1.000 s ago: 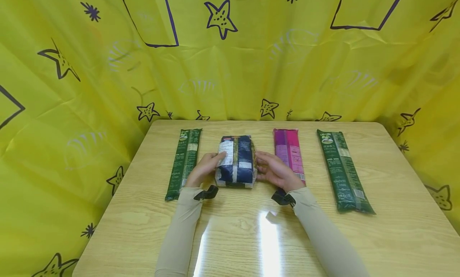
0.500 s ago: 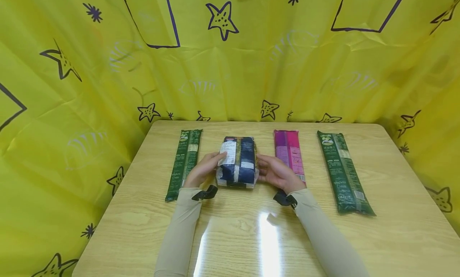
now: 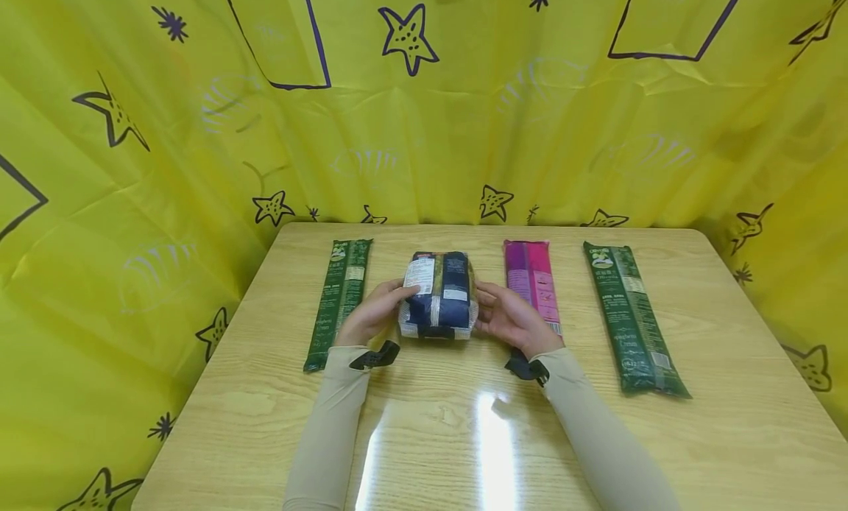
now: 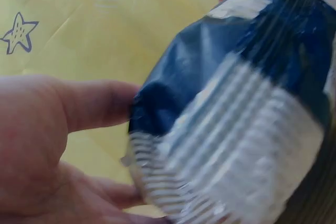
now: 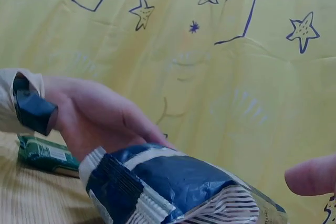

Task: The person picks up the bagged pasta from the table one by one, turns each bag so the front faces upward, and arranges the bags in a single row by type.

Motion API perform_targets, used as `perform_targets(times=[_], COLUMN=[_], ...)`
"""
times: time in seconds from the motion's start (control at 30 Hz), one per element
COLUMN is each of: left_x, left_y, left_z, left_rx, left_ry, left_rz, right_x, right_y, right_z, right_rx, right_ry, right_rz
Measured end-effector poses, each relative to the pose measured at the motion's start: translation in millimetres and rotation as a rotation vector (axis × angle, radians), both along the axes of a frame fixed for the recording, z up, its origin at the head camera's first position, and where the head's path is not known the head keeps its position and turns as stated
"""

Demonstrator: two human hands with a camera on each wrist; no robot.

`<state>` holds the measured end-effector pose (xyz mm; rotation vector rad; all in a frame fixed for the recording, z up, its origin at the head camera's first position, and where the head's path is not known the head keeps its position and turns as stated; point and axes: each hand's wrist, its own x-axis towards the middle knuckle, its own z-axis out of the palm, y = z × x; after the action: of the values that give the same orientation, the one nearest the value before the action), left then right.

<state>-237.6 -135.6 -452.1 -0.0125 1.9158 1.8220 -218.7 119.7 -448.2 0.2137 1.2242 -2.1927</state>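
A plump dark blue pasta bag (image 3: 453, 275) with a white label and striped end is between my hands near the table's middle, its near end tilted toward me. My left hand (image 3: 374, 316) grips its left side, thumb over the upper edge, fingers lower on the side. At the opposite side my right hand (image 3: 513, 319) holds the bag with its fingers; in the right wrist view its thumb (image 5: 312, 176) stands off the surface. The left wrist view shows the folded, striped seal of the bag (image 4: 236, 103) up close. The bag's underside is hidden.
Green spaghetti packs lie at the left (image 3: 341, 305) and right (image 3: 632, 316) of the wooden table (image 3: 430, 423). A pink and purple pack (image 3: 533, 275) lies just beyond my right hand. A yellow curtain (image 3: 424, 128) closes off the back and sides.
The bag has tipped slightly, so its near end shows higher and its top face looks shorter. Both hands have stayed at its sides, and the other packs have not moved.
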Motion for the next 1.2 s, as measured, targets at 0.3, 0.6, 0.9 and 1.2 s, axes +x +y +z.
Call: perform_targets(times=[0.3,0.6,0.9,1.2], left_x=[0.5,0.9,1.9,2.1], left_y=[5.0,9.5,13.8,15.1], left_z=[-1.7,0.6,3.3,4.3], left_rx=[0.141,0.177,0.195,0.134], left_ry=[-0.089,-0.089,-0.114,-0.098], left_rz=[0.081,0.086,0.162,0.126], right_x=[1.4,1.0,0.0,0.1], right_y=[-1,-1,-3,-4], right_z=[2.3,0.5,-6.3,-8.4], right_rx=[-0.024,-0.048,-0.181,-0.149], right_ry=[-0.037,-0.049,-0.093,-0.068], right_rz=[-0.036,-0.076,-0.071,-0.030])
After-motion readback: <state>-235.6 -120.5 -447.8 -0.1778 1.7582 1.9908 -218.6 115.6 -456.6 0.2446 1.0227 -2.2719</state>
